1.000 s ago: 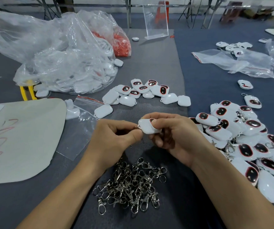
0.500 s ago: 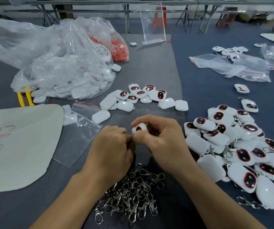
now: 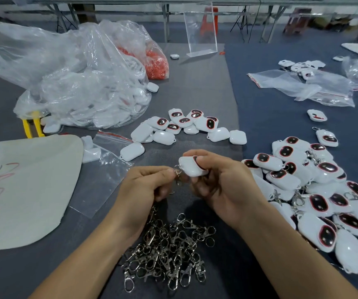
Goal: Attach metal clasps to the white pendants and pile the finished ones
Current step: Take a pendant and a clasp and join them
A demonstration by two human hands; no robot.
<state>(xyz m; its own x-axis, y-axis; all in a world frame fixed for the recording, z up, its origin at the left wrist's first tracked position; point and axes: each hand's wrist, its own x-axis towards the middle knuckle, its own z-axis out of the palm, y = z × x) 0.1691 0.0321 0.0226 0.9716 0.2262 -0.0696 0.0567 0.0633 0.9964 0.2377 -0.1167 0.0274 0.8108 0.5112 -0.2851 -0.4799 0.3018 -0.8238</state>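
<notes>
White pendant (image 3: pixel 192 169) is just above the clasp heap (image 3: pixel 167 251), pinched in the right hand (image 3: pixel 223 186) so its loop end faces the left hand (image 3: pixel 145 186). That one's pinching a clasp ring (image 3: pixel 177 170), probably mid-threading. Finished pile (image 3: pixel 324 190) lies right of the heap.

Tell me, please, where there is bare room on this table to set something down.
Bare grey mat lies between the acrylic stand and the loose pendants. Bare blue cloth lies between the flat bags and the finished pile. It is crowded at the clasp heap and around that pile.
</notes>
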